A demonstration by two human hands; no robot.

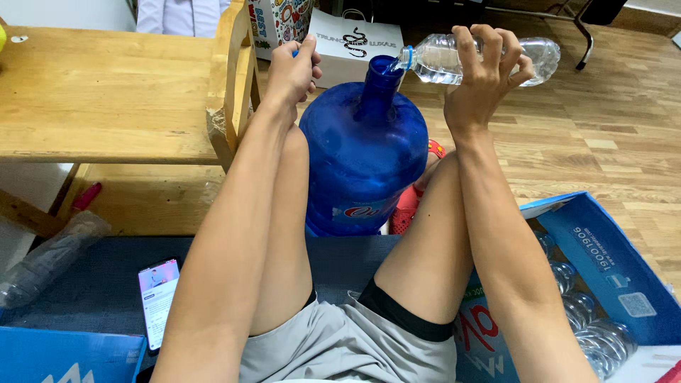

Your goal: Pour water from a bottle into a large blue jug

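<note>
From the head view, the right hand has its grip wrapped around a clear plastic bottle, tipped on its side with its mouth at the neck of a large blue water jug. The jug is translucent, rounded and ribbed, and stands on the wooden floor between the person's knees. The left hand is clenched around a small blue cap, just left of the jug's neck. At the right, an open blue cardboard box holds more clear bottles. A phone lies on a dark mat, beside a pale wooden desk.
</note>
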